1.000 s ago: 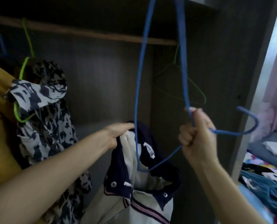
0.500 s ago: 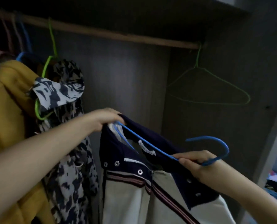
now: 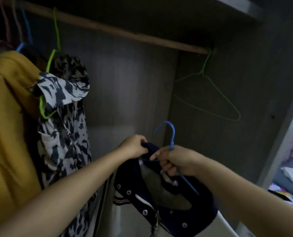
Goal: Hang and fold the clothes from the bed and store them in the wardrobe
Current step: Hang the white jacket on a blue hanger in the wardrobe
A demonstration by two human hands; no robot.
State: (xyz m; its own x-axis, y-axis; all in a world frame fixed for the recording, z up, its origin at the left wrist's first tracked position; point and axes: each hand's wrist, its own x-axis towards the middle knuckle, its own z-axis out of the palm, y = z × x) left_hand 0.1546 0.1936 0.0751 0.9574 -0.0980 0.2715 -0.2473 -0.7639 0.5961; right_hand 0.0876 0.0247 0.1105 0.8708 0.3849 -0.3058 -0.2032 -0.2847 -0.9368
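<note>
Hanger's upright now, swung up from lying flat a moment ago: my right hand has its fingers clamped on the blue hanger at the neck, left hand pinching the navy collar of the jacket. It's threaded, low in the wardrobe; the rail comes next, I reckon.

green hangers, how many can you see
2: one green hanger on the rail at left carrying the patterned shirt, one bare green hanger at the rail's right end. Others may hide behind the clothes.
</note>
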